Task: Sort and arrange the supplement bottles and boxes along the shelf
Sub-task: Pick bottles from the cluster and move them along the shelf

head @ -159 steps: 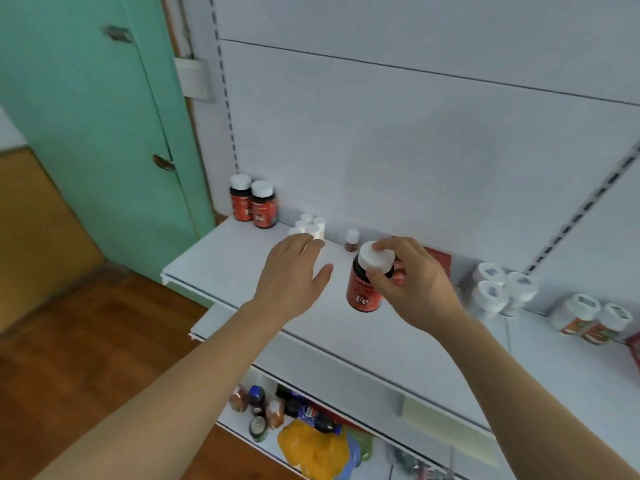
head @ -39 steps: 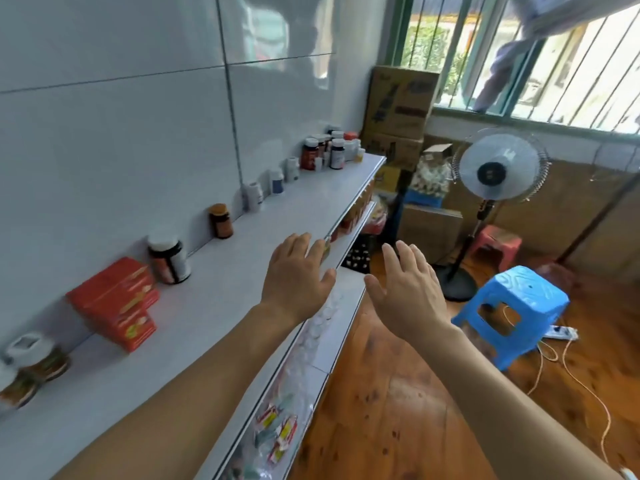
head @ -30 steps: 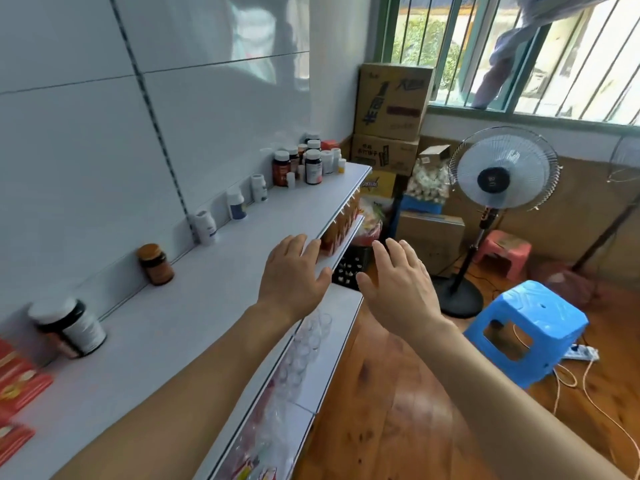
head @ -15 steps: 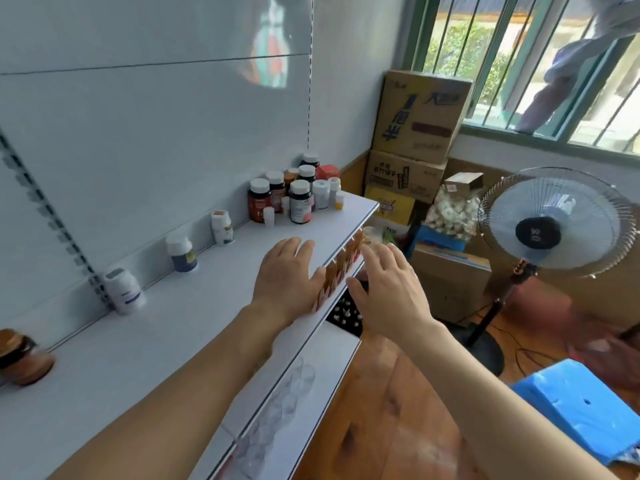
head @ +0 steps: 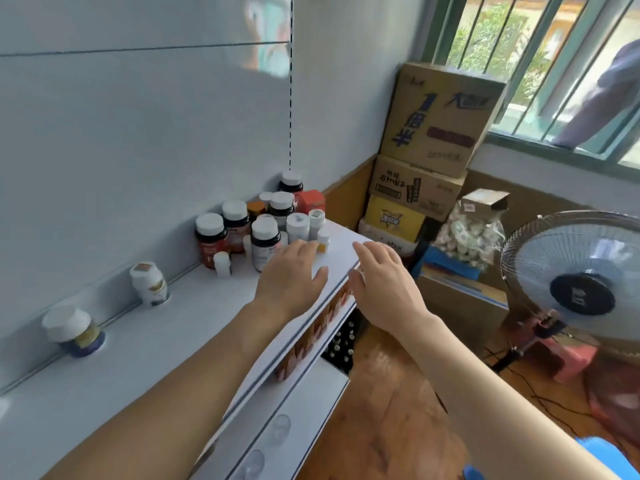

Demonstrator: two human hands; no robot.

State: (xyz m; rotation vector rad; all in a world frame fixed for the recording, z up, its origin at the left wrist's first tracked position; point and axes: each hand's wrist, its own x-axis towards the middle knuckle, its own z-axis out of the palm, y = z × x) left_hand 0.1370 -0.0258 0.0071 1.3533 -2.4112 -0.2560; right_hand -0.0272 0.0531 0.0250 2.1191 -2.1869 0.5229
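A cluster of supplement bottles stands at the far end of the white shelf (head: 145, 348): a dark bottle with a white cap (head: 265, 244), a red-labelled bottle (head: 209, 239), small white bottles (head: 298, 226) and a red box (head: 311, 200). My left hand (head: 291, 275) hovers flat over the shelf just in front of the cluster, fingers straight, holding nothing. My right hand (head: 377, 278) is open past the shelf's front edge. Two lone white bottles (head: 149, 284) (head: 73, 330) stand along the back wall.
Stacked cardboard boxes (head: 436, 119) fill the corner beyond the shelf's end. A standing fan (head: 575, 289) is at the right over the wooden floor. A lower shelf (head: 304, 396) holds packets and clear cups. A barred window is at the upper right.
The view has swung from the shelf's left part to its far right end. The red-labelled bottle once in my right hand is gone; both hands are empty and nearer the bottle cluster.
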